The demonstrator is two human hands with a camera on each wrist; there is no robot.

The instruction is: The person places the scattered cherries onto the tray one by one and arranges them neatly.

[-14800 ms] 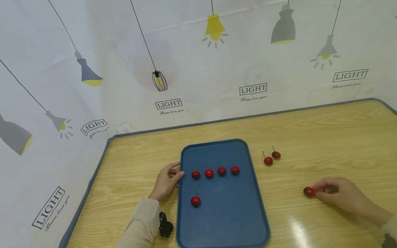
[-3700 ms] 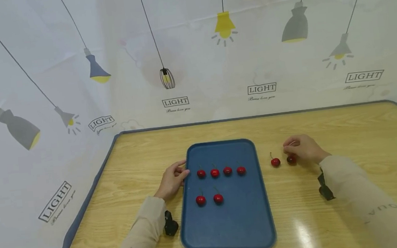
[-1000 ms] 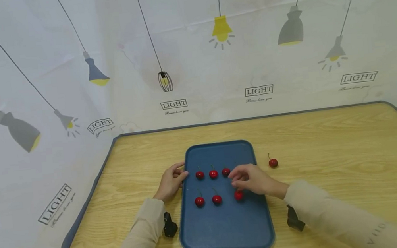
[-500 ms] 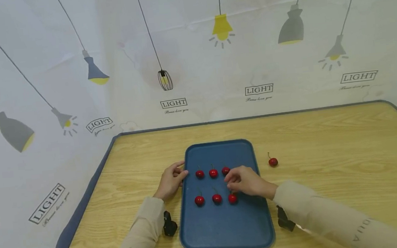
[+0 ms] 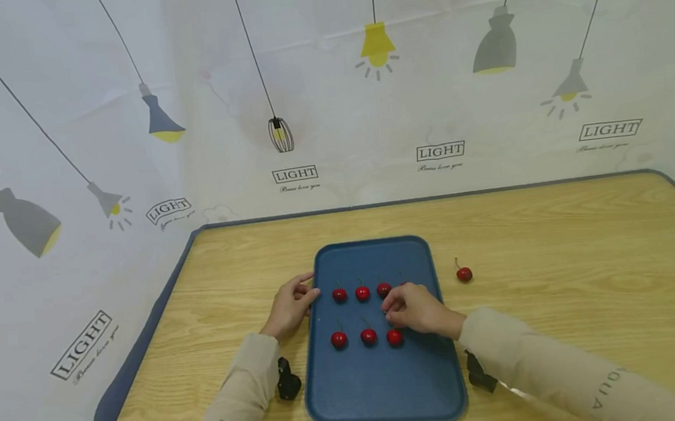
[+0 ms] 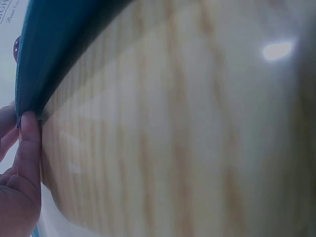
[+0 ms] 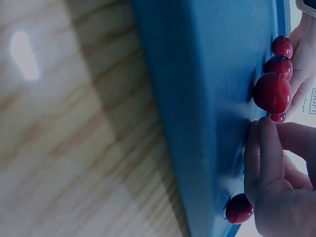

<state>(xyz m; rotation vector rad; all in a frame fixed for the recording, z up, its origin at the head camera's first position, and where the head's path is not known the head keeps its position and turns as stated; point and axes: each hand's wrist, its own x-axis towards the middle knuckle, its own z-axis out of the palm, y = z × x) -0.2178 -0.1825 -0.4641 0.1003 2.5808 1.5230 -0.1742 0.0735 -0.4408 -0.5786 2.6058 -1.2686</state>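
My left hand (image 5: pixel 290 308) grips the left rim of a blue tray (image 5: pixel 386 395); the left wrist view shows thumb and fingers (image 6: pixel 30 129) at the tray's edge. Over the tray, my right hand (image 5: pixel 418 309) pinches the stem of a red cherry (image 5: pixel 395 338), which sits at the right end of the nearer row. Its fingertips meet just beside that cherry (image 7: pixel 272 93) in the right wrist view. Two more cherries, one a middle cherry (image 5: pixel 368 336) and one a left cherry (image 5: pixel 339 340), share that row. Several cherries form the farther row, the rightmost mostly hidden by my right hand.
A single cherry (image 5: pixel 464 273) with its stem up lies on the wooden table (image 5: pixel 561 250), right of the tray. Black wrist devices (image 5: pixel 289 379) are worn at both sleeves. A white backdrop printed with lamps stands behind and left.
Since the earliest frame, two cherries joined the nearer row, leaving one on the table. Over the last second, my right hand moved left with the third cherry, and its fingertips closed at the stem.
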